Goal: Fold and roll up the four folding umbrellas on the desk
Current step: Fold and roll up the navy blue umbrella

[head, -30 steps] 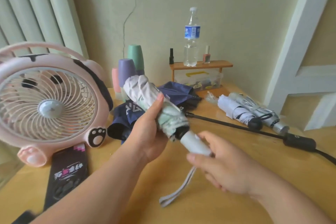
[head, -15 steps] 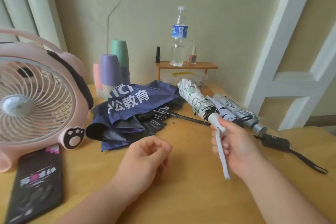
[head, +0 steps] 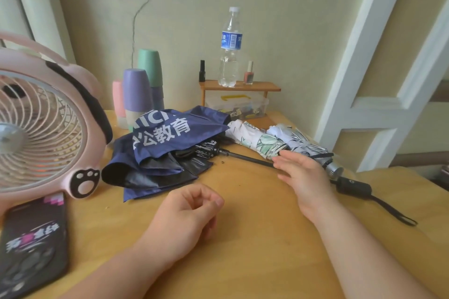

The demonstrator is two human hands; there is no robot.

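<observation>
On the wooden desk (head: 243, 245), I log the following positions.

1. Navy umbrella (head: 167, 138): not folded. Its canopy lies crumpled in a loose heap at centre-left, white lettering facing up. Its black shaft (head: 245, 158) runs out to the right across the desktop and ends in a black handle (head: 354, 187), with a wrist strap (head: 393, 211) trailing toward the right edge.
2. Floral umbrella (head: 257, 141): rolled, lying just behind the shaft, with one end touching the navy canopy.
3. Striped umbrella (head: 308, 147): rolled, just beside the floral one on its right, with a silver end cap (head: 335, 170). Pale lavender folds lie against it; I cannot tell whether these belong to a separate umbrella.

Hand status:
- Left hand (head: 192, 216): rests low over the desk near the navy canopy, fingers loosely curled, gripping nothing.
- Right hand (head: 301, 175): fingers straight and relaxed, palm down over the shaft, fingertips at the near end of the floral umbrella. I cannot tell whether it makes contact.

Surroundings: a pink fan (head: 43, 128) stands at far left, and a dark phone (head: 31, 238) lies flat in front of it. Stacked pastel cups (head: 138, 94) stand behind the navy canopy. A water bottle (head: 229, 48) stands on a small shelf (head: 239, 85) against the wall.
</observation>
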